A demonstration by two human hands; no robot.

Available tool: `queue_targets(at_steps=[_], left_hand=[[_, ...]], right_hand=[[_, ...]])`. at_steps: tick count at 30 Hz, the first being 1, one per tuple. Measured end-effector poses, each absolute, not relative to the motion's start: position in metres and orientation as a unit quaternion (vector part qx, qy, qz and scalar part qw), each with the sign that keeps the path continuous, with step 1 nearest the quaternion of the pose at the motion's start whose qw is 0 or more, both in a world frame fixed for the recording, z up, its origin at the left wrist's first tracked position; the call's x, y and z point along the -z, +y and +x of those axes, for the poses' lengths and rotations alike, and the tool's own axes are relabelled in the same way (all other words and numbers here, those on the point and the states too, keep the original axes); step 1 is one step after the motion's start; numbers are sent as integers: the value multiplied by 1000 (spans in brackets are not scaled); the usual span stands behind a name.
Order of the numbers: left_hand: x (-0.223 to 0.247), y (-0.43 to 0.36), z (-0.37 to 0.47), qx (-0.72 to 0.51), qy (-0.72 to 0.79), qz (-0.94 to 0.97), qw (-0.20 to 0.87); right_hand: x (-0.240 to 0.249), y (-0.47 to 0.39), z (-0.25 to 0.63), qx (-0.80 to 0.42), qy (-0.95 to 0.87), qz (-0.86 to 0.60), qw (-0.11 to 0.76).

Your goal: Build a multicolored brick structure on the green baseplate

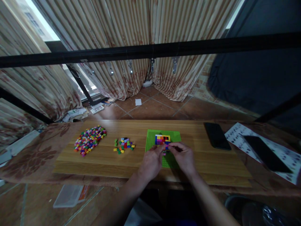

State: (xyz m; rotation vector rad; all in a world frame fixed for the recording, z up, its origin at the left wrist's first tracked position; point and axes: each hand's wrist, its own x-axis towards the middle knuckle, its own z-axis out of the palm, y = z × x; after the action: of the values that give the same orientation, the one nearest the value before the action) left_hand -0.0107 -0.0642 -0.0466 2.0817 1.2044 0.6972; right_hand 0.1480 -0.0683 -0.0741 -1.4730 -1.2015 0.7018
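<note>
A green studded baseplate (pixel 150 135) lies on the wooden board, with a block of colourful toy bricks (pixel 162 138) built up on it. My left hand (pixel 152 158) reaches over the plate's left part, fingers pinched together at the near side of the built bricks. From the right, my right hand (pixel 184 155) comes in with thumb and fingertips closed on a small purple brick (pixel 166 146) close to the left fingertips. Whatever the left fingers grip is hidden. A pink brick (pixel 164 154) shows just below the fingertips.
Left of the plate lie a small scatter of bricks (pixel 124 145) and a large brick pile (pixel 90 139). A black phone (pixel 216 135) rests at right, near another dark device (pixel 266 153) on a printed sheet (pixel 236 131). A black bar (pixel 141 52) crosses beyond the wooden board (pixel 98 166).
</note>
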Motion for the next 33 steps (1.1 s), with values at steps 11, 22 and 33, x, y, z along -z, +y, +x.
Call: queue_targets(at_steps=[11,22,33], left_hand=[[43,-69,-7,-107,480,852,181],[48,-69,-9,-93,485,850,186],[56,-69,-6,-76,507,837,194]], right_hand=[[78,-65,144,-402,-340,-621,580],[79,-63,141,-445,-297,-612,582],[87,-60,140,-412,-323,-626,579]])
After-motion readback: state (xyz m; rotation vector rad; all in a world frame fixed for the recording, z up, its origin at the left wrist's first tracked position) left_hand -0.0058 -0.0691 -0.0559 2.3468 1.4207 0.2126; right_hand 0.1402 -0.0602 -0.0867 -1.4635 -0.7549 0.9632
